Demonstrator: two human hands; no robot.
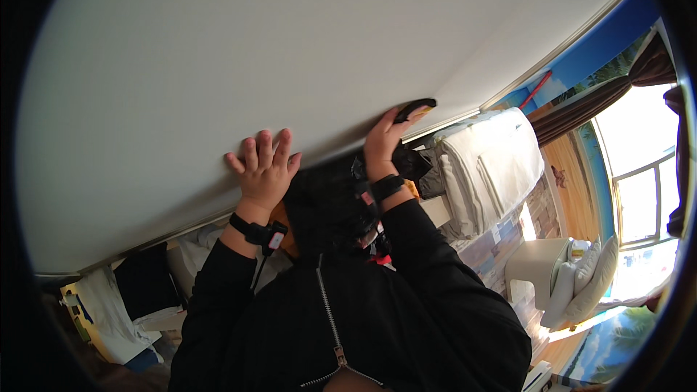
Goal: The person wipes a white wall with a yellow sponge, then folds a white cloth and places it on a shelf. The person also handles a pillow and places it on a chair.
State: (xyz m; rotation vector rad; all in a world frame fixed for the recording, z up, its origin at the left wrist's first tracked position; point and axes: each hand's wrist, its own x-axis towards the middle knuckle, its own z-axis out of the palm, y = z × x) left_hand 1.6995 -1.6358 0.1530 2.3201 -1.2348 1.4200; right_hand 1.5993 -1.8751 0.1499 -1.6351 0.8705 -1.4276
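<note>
A large, smooth, pale panel (261,49) with a thin trim along its border fills the upper view. My left hand (264,177) lies against it, fingers spread and nothing held, with a black strap and small device at the wrist. Farther right, my right hand (382,144) grips a small dark, rounded object (416,110) against the panel; a bit of yellow shows on it, but its exact kind is unclear. A black band circles that wrist. Between my forearms is a black, partly blurred mass (326,201), possibly a bag.
Folded white bedding (490,169) is stacked beyond the panel's border at right. Farther off stand a white stool-like table (536,267), pillows (585,283) and a window with brown curtains (653,62). Black cloth (147,283) and white cloth (103,305) lie at lower left.
</note>
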